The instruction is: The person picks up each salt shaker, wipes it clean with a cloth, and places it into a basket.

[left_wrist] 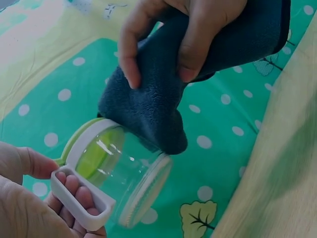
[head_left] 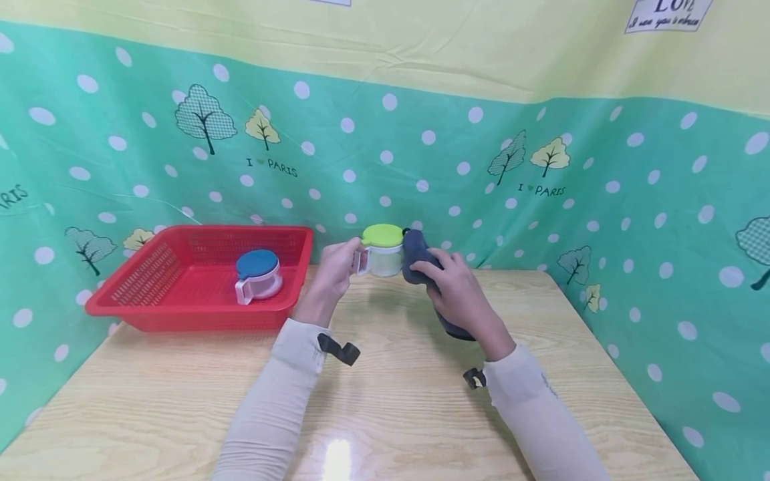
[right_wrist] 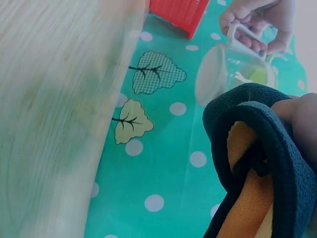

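My left hand (head_left: 339,267) grips the white handle of a clear seasoning jar (head_left: 385,260) with a green lid (head_left: 383,235), holding it up above the back of the table. In the left wrist view the fingers pass through the handle (left_wrist: 81,201) and the thumb lies near the lid's tab. A dark blue cloth (head_left: 415,257) is pinched in my right hand (head_left: 460,290), its folded end against the jar's side. The right wrist view shows an orange underside (right_wrist: 247,203) to this cloth. Its lower part hangs beneath the right hand.
On the left of the table (head_left: 385,401) stands a red basket (head_left: 198,321) with slotted walls. Inside it sits a second jar (head_left: 265,284) with a blue lid (head_left: 257,263). A green dotted curtain (head_left: 385,153) rises behind the table and along its right side.
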Tool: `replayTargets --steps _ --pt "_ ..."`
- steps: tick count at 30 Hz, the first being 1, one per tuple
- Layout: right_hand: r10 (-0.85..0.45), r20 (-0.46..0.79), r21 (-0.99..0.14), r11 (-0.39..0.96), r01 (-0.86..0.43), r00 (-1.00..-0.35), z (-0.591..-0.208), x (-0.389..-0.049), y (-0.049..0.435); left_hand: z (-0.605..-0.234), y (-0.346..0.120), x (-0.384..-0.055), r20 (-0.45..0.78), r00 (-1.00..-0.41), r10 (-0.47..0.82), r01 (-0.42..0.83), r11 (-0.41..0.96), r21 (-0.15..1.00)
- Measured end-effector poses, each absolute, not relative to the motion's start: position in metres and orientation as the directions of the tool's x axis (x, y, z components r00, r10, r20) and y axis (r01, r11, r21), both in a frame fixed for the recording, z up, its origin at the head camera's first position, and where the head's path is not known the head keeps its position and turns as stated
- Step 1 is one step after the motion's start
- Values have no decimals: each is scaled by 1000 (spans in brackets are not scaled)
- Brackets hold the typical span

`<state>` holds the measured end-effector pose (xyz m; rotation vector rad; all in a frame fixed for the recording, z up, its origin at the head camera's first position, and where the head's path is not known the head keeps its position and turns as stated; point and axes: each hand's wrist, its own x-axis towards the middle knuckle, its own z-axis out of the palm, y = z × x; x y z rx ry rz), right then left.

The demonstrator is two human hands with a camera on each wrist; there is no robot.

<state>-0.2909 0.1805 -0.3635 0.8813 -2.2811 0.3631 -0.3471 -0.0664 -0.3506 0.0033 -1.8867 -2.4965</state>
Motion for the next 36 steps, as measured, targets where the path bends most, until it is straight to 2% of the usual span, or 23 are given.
replayTargets --steps 14,22,29,36 --pt "-518 669 19 729 -684 -533 -369 -284 162 -349 -62 -342 -21 -999 -24 -13 -286 958" --pt "-524 694 54 722 -690 -494 -375 -285 156 -348 -60 -341 -15 -999 -32 -5 -300 954" --pt "-539 680 74 724 -685 -496 -375 -283 153 -347 -59 -341 -15 -999 -33 -4 -309 951" --pt "-577 660 137 722 -679 -480 -380 -283 150 -347 -59 -342 -7 -1000 -21 1 -333 943"
